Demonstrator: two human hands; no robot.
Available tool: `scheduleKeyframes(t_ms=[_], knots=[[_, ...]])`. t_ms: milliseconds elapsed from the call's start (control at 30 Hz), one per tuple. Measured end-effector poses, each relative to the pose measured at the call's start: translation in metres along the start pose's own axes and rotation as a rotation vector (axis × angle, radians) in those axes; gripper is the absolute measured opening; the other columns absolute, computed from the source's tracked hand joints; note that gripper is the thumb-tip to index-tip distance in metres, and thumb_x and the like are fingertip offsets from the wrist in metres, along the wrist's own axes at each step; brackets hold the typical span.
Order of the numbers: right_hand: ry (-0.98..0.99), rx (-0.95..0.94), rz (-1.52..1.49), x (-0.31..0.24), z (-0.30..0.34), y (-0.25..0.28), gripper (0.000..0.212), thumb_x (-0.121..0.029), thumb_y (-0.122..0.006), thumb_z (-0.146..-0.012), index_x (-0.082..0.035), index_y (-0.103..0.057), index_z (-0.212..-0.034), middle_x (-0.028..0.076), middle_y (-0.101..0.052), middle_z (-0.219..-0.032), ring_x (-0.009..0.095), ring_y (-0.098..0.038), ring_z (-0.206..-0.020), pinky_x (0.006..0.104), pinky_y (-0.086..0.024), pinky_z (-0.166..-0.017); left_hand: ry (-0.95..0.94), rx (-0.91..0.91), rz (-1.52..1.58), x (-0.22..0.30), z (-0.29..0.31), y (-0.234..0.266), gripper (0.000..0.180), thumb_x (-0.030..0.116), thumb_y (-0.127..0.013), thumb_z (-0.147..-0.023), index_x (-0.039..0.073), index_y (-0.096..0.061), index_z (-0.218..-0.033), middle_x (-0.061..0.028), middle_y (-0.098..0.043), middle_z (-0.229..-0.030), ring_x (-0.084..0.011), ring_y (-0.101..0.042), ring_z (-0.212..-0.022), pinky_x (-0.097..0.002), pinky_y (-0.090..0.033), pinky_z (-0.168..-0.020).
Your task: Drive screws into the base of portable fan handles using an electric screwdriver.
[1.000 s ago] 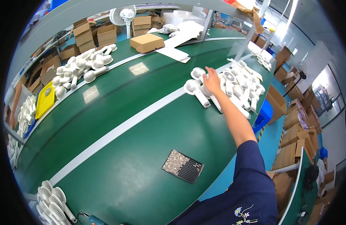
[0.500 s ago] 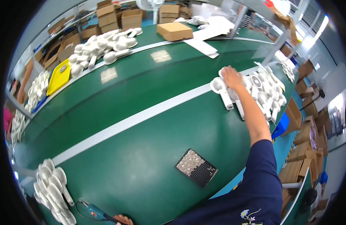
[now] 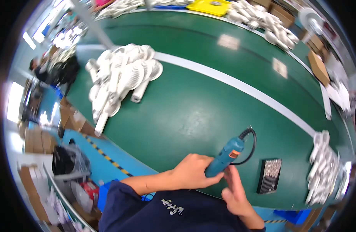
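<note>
My left hand (image 3: 193,171) is closed around the body of a teal electric screwdriver (image 3: 223,157), held in front of my chest over the table's near edge. The tool is tilted, with its black cord looping out of the upper end; its lower end is hidden behind the hands. Close against the tool's right side is my right hand (image 3: 237,195), fingers stretched out and nothing seen in it. I cannot tell whether it touches the tool. To the right, a black perforated tray (image 3: 264,185) holds many small screws on the green table (image 3: 178,123).
White handheld fans lie in a heap (image 3: 125,75) at the far left and another heap (image 3: 324,170) at the right. A white strip (image 3: 224,84) crosses the table. Beyond it are a yellow tray (image 3: 209,6) and more fans. Cardboard boxes (image 3: 75,118) stand beside the left edge.
The view has swung left. My right hand has come back from the right-hand fan pile to beside the screwdriver. My left hand now holds the screwdriver up in front of my body.
</note>
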State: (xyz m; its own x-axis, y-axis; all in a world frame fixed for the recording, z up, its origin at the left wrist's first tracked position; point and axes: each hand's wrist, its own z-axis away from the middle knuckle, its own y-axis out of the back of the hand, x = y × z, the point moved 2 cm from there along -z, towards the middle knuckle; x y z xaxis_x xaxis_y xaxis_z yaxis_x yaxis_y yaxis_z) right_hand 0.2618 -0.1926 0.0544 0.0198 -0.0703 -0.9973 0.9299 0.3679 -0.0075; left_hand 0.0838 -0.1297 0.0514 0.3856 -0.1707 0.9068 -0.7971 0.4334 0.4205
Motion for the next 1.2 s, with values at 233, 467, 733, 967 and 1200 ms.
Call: scheduleKeyframes(t_ms=[233,467,733,967,1200], knots=[[0.298,0.329,-0.436,0.029,0.008,-0.014,0.052,-0.037,-0.06,-0.096,-0.003,-0.042,-0.131,0.015,-0.058,-0.116,0.031,-0.058,-0.113,0.051,-0.043,-0.102,-0.06,-0.645,0.116,0.0,-0.026,0.016,0.036,0.032,-0.077,-0.08,0.001,-0.062,-0.091,-0.0014,-0.044,-0.053,-0.0154,-0.044,-0.047,-0.0298,-0.036,-0.047],[0.492,0.835,-0.486,-0.011,0.105,0.034,0.08,-0.039,-0.07,-0.088,-0.015,-0.022,-0.147,0.005,-0.046,-0.119,0.014,-0.052,-0.064,0.0236,-0.046,-0.043,-0.551,-0.599,0.224,0.049,-0.104,-0.102,0.023,0.023,-0.057,-0.095,0.001,-0.058,-0.09,-0.0115,-0.058,-0.078,-0.026,-0.056,-0.076,-0.0391,-0.046,-0.07],[0.347,1.381,-0.152,-0.005,0.179,0.049,0.04,-0.004,-0.067,-0.083,-0.003,-0.044,-0.116,0.007,-0.043,-0.11,0.018,-0.057,-0.068,0.0295,-0.05,-0.045,-0.894,-0.598,0.01,0.031,-0.129,-0.195,0.018,0.022,-0.06,-0.09,0.006,-0.066,-0.095,-0.0061,-0.065,-0.087,-0.0249,-0.054,-0.096,-0.0413,-0.038,-0.092],[0.293,1.267,-0.486,0.016,0.203,0.068,0.058,-0.02,-0.055,-0.098,-0.023,-0.024,-0.147,0.003,-0.046,-0.116,0.018,-0.054,-0.075,0.0383,-0.049,-0.064,-1.008,-0.494,-0.334,0.058,-0.123,-0.176,0.093,0.061,-0.074,-0.068,0.014,-0.044,-0.142,-0.0217,-0.04,-0.142,-0.0408,-0.03,-0.138,-0.0579,-0.016,-0.115],[-0.307,1.194,-0.298,0.026,0.184,0.074,0.061,0.0,-0.056,-0.09,-0.012,-0.029,-0.143,0.01,-0.049,-0.117,0.021,-0.064,-0.092,0.0332,-0.058,-0.068,-0.87,-0.594,-0.749,0.043,-0.136,-0.178,0.087,0.069,-0.06,-0.074,0.01,-0.051,-0.136,-0.0195,-0.041,-0.145,-0.0377,-0.029,-0.141,-0.0665,-0.008,-0.113]])
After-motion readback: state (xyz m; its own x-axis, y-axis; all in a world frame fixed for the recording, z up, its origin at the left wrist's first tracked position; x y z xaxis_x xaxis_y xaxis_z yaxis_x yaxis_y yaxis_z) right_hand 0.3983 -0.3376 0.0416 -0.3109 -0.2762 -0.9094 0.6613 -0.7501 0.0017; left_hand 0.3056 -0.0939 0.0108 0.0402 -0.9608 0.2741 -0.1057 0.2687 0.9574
